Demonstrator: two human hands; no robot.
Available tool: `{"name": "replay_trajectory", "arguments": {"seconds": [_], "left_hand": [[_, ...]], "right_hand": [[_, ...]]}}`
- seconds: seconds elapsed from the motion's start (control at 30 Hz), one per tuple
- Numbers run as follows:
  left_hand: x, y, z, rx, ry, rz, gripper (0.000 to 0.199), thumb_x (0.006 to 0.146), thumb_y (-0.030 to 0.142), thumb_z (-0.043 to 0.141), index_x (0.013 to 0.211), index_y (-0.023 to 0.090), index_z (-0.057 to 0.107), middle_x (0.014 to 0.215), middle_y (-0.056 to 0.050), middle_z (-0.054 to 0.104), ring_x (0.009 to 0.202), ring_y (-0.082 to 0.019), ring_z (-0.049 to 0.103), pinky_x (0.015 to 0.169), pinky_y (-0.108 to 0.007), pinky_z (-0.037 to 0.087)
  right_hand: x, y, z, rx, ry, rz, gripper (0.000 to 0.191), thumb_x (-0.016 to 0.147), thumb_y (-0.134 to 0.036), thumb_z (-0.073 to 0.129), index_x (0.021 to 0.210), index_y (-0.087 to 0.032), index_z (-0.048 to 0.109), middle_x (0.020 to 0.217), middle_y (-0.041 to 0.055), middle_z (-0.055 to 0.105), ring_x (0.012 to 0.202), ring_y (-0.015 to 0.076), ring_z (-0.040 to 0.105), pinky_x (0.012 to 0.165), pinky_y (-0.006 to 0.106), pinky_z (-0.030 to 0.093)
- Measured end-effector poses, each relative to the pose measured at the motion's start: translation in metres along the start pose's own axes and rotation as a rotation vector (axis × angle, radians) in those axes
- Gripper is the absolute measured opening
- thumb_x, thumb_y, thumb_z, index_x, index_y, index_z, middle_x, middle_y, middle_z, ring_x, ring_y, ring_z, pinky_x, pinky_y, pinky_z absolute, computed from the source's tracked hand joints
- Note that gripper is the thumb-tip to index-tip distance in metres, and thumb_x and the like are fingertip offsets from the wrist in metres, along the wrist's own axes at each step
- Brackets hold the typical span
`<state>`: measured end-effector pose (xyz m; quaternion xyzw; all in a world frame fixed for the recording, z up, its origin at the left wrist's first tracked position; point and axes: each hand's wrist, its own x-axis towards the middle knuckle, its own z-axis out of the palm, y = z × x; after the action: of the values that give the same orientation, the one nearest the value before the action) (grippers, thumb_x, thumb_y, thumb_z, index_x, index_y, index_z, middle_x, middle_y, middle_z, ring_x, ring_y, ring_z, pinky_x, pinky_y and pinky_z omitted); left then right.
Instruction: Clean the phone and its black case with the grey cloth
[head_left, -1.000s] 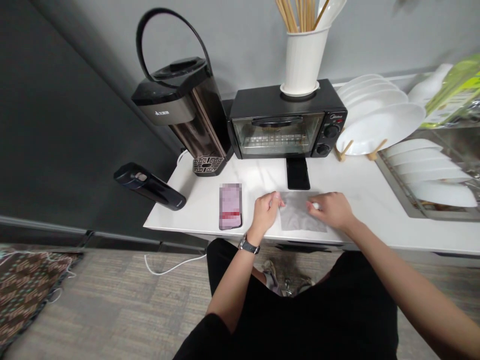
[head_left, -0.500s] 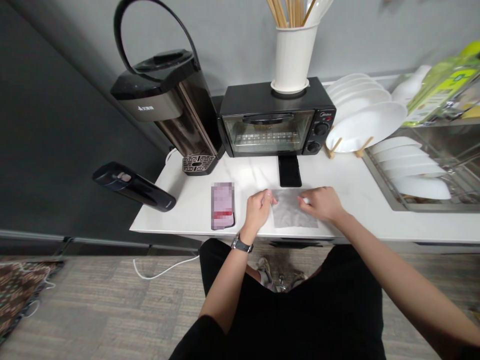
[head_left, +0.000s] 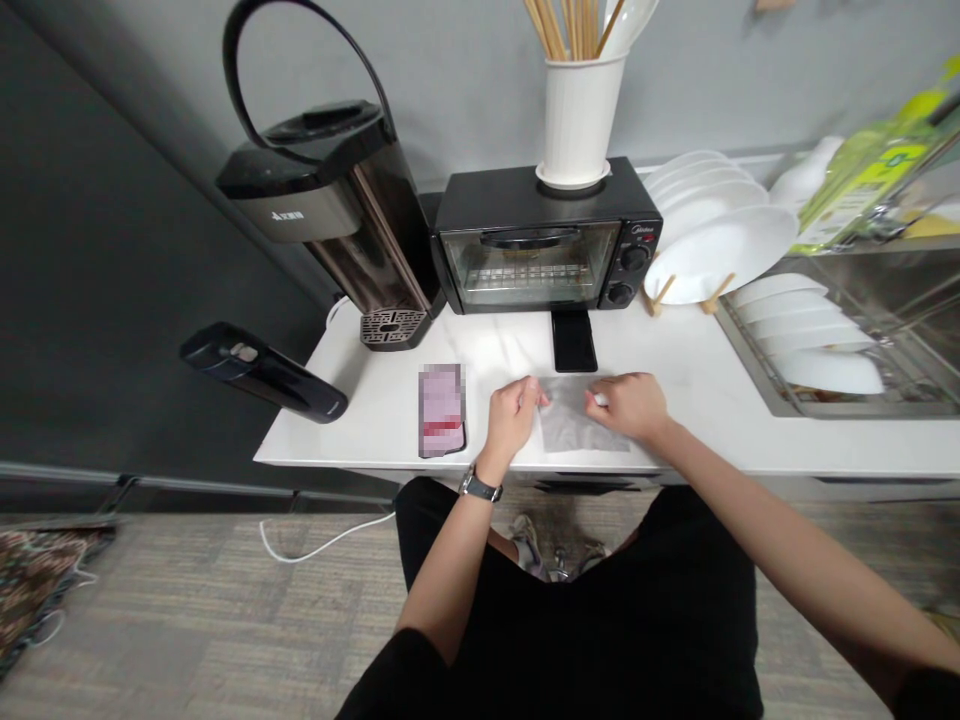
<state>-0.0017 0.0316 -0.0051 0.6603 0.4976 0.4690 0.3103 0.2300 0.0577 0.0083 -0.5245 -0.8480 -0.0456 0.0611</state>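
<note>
A thin, see-through greyish plastic bag [head_left: 574,425] hangs flat between my hands, low over the counter's front part. My left hand [head_left: 512,415] is closed, pinching the bag's upper left edge between thumb and fingers. On the other side my right hand [head_left: 634,405] is curled shut at the upper right of the bag. Something small and white shows by the right thumb; whether it is part of the bag I cannot tell. Just beyond the bag lies a black phone [head_left: 574,342]. Left of my left hand is another phone [head_left: 441,410] with a blurred, pinkish screen.
Behind the hands stands a toaster oven [head_left: 547,250] carrying a white utensil pot [head_left: 581,120]. A large drinks dispenser [head_left: 352,220] and a dark bottle-like object [head_left: 262,370] are at left. White plates [head_left: 720,250] stand in a rack beside the sink [head_left: 795,405] at right.
The view has shifted slightly, so everything sits a little further left. Both hands keep nearly the same pose on the plastic bag.
</note>
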Motion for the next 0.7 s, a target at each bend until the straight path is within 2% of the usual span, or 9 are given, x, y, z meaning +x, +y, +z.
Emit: {"name": "replay_trajectory", "arguments": {"seconds": [0.07, 0.17, 0.3, 0.4, 0.43, 0.5, 0.6, 0.7], "left_hand": [[0.0, 0.0, 0.0, 0.007, 0.0, -0.002, 0.058, 0.11, 0.054, 0.036, 0.073, 0.021, 0.066, 0.075, -0.003, 0.072, 0.074, -0.016, 0.067, 0.077, -0.028, 0.048], [0.0, 0.0, 0.0, 0.019, -0.003, -0.003, 0.058, 0.11, 0.054, 0.036, 0.074, 0.02, 0.066, 0.075, -0.003, 0.072, 0.074, -0.016, 0.067, 0.077, -0.028, 0.048], [0.0, 0.001, 0.0, 0.021, 0.004, 0.007, 0.058, 0.111, 0.052, 0.036, 0.074, 0.02, 0.067, 0.074, -0.002, 0.071, 0.073, -0.016, 0.066, 0.076, -0.028, 0.047], [0.0, 0.001, 0.0, 0.009, 0.008, 0.003, 0.056, 0.111, 0.051, 0.038, 0.073, 0.02, 0.067, 0.073, -0.002, 0.07, 0.071, -0.016, 0.065, 0.075, -0.028, 0.046], [0.001, 0.001, 0.001, 0.008, 0.006, 0.002, 0.056, 0.111, 0.05, 0.038, 0.073, 0.02, 0.067, 0.073, -0.002, 0.071, 0.071, -0.015, 0.065, 0.075, -0.028, 0.046], [0.001, 0.0, 0.001, 0.011, 0.005, -0.001, 0.056, 0.111, 0.05, 0.038, 0.073, 0.02, 0.067, 0.074, -0.002, 0.071, 0.072, -0.016, 0.066, 0.076, -0.028, 0.046], [0.001, -0.001, 0.001, 0.013, 0.003, -0.003, 0.056, 0.111, 0.051, 0.037, 0.073, 0.02, 0.066, 0.073, -0.002, 0.071, 0.072, -0.016, 0.066, 0.076, -0.028, 0.047], [0.001, -0.002, 0.001, 0.006, -0.001, 0.0, 0.057, 0.111, 0.051, 0.037, 0.073, 0.02, 0.066, 0.073, -0.002, 0.071, 0.072, -0.016, 0.066, 0.076, -0.028, 0.048]], "right_hand": [[0.001, -0.002, -0.003, -0.001, 0.0, 0.029, 0.054, 0.102, -0.051, 0.041, 0.079, -0.019, 0.078, 0.078, 0.0113, 0.079, 0.064, 0.0224, 0.066, 0.06, 0.035, 0.018], [0.004, -0.005, -0.007, 0.029, 0.002, -0.015, 0.057, 0.103, -0.057, 0.04, 0.082, -0.019, 0.078, 0.08, 0.0108, 0.079, 0.068, 0.0224, 0.068, 0.061, 0.035, 0.02], [0.006, -0.007, -0.007, 0.018, -0.072, -0.024, 0.056, 0.102, -0.052, 0.04, 0.078, -0.018, 0.077, 0.078, 0.0122, 0.078, 0.066, 0.0226, 0.066, 0.061, 0.035, 0.02], [0.006, -0.005, -0.005, 0.125, -0.048, -0.011, 0.058, 0.101, -0.057, 0.039, 0.076, -0.019, 0.074, 0.075, 0.0118, 0.075, 0.066, 0.0221, 0.063, 0.061, 0.034, 0.021], [0.007, -0.003, -0.006, 0.214, -0.026, 0.001, 0.059, 0.1, -0.061, 0.039, 0.072, -0.019, 0.071, 0.071, 0.0105, 0.072, 0.064, 0.0212, 0.061, 0.061, 0.034, 0.022], [0.008, 0.002, -0.009, 0.532, 0.008, 0.029, 0.063, 0.097, -0.07, 0.042, 0.061, -0.021, 0.061, 0.059, 0.0065, 0.062, 0.058, 0.0192, 0.053, 0.06, 0.033, 0.023], [0.011, 0.011, -0.023, 1.059, 0.025, 0.038, 0.072, 0.095, -0.084, 0.027, 0.054, -0.026, 0.041, 0.049, 0.0011, 0.043, 0.051, 0.0176, 0.041, 0.055, 0.032, 0.028], [0.012, 0.016, -0.045, 1.536, -0.018, -0.004, 0.074, 0.094, -0.088, 0.014, 0.056, -0.028, 0.034, 0.05, -0.0018, 0.032, 0.047, 0.0168, 0.033, 0.05, 0.033, 0.029]]}}
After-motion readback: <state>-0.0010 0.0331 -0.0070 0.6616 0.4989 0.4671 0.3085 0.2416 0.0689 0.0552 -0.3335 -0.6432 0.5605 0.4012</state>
